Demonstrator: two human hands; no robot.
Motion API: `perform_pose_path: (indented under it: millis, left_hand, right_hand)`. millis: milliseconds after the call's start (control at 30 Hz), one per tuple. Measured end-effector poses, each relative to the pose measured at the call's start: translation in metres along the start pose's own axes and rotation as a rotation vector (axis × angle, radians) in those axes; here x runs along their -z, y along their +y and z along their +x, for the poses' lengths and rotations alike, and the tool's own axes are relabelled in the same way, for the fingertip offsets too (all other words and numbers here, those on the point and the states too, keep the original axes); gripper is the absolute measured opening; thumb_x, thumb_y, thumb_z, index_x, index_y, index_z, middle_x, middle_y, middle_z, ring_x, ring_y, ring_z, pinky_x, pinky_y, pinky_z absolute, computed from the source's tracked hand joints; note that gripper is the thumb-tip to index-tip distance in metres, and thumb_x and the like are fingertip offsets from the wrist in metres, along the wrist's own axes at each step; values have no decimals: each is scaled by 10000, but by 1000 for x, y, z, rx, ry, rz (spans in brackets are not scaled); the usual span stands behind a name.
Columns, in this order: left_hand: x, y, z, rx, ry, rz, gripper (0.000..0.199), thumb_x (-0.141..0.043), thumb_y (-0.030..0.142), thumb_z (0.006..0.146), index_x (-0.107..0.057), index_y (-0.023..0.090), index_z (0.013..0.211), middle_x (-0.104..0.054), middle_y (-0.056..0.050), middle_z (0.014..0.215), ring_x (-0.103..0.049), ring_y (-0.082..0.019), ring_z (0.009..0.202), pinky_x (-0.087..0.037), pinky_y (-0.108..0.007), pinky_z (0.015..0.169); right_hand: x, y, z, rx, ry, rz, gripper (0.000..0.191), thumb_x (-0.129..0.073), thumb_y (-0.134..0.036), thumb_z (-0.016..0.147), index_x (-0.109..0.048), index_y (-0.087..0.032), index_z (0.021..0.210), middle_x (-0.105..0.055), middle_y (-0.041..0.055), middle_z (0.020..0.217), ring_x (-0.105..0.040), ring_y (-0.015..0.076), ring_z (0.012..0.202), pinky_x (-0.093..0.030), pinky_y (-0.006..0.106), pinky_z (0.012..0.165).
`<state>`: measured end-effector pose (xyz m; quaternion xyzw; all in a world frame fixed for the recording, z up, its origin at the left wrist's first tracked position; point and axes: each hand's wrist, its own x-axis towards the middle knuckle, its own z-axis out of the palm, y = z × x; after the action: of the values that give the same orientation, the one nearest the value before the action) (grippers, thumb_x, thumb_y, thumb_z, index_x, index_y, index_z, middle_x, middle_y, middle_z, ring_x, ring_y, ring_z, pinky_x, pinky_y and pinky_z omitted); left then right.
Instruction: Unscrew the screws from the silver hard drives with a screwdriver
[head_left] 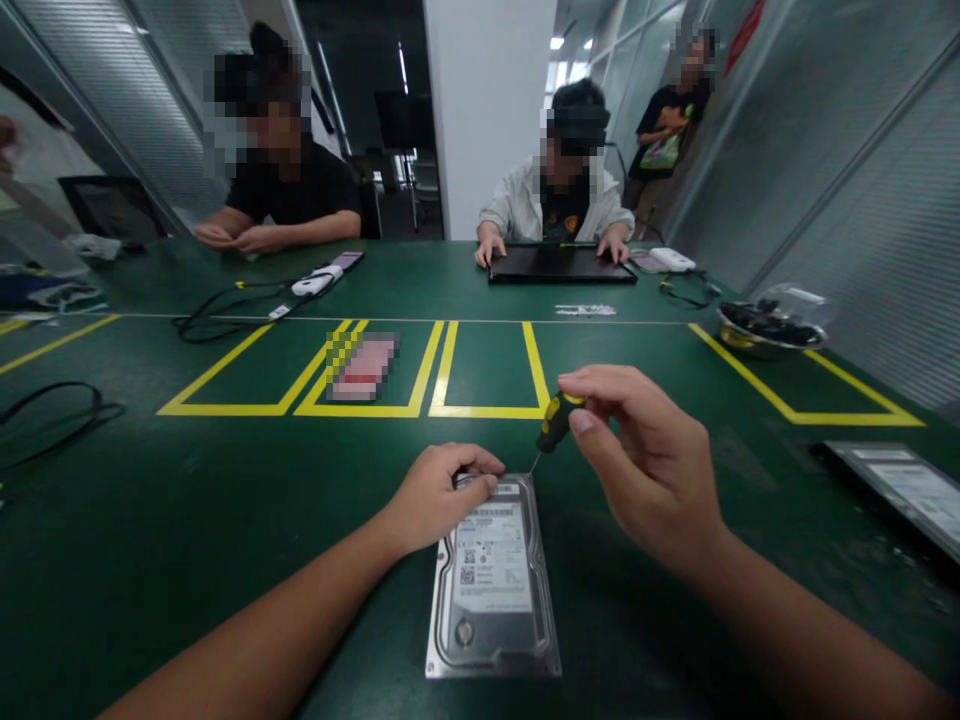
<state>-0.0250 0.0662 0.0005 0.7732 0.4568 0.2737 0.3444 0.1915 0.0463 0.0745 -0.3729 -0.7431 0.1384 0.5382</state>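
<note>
Centrally, hard drive (pixel 495 640) lies label-up on green table (pixel 360 620). Left hand (pixel 442 500), loosely curled, rests on drive's far left corner; right hand (pixel 652 470), partly closed, pinches screwdriver (pixel 556 425), tip at drive's far right corner. Beyond drive, yellow-taped outlines (pixel 491 411).

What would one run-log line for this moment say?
Left hand: on hard drive | right hand: holding screwdriver | tip: at drive's far right corner

Dim, soft indoor light; edges stretched, some faces pixelated.
</note>
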Motion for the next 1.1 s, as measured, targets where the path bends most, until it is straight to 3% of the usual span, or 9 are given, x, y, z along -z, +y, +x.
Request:
perform_pose_path:
  millis: [133, 367, 567, 800, 1100]
  left_hand:
    - [0, 0, 0, 0, 3, 6, 198, -584, 227, 860, -723, 188, 996, -730, -30, 938, -662, -184, 864, -481, -307, 790]
    - [0, 0, -1, 5, -4, -4, 194, -589, 226, 865, -721, 190, 1003, -733, -27, 955, -664, -185, 879, -485, -302, 799]
    - [0, -1, -1, 0, 2, -23, 196, -590, 230, 872, -722, 187, 1010, -732, -27, 955, -666, -179, 869, -490, -293, 804]
    - [-1, -3, -1, 1, -5, -31, 199, -588, 231, 870, -720, 183, 1011, -733, -35, 960, -667, -184, 876, -493, -302, 809]
    - [-1, -4, -1, 6, -8, -34, 205, -580, 226, 867, -718, 182, 1012, -732, -37, 970, -660, -189, 888, -491, -308, 818]
  right_hand:
    - [0, 0, -1, 1, 7, 1, 247, -551, -124, 900, -659, -241, 1088, -680, 43, 1092, -604, 209, 1052, -481, 408, 846]
    - [-1, 1, -2, -8, 20, -8, 209, -612, -136, 862, -644, -235, 1044, -631, 33, 986, -574, 170, 864, -459, 351, 700]
    - [-1, 1, -2, -10, 5, -3, 205, -665, -136, 834, -637, -230, 1014, -595, 19, 937, -557, 158, 830, -447, 343, 681]
    - [1, -4, -2, 2, 0, -23, 194, -632, -150, 872, -663, -238, 1042, -690, 37, 1062, -622, 198, 1015, -480, 372, 774]
    - [1, -3, -3, -55, 15, -35, 224, -565, -171, 909, -676, -250, 1088, -715, 39, 1056, -656, 199, 957, -519, 392, 772]
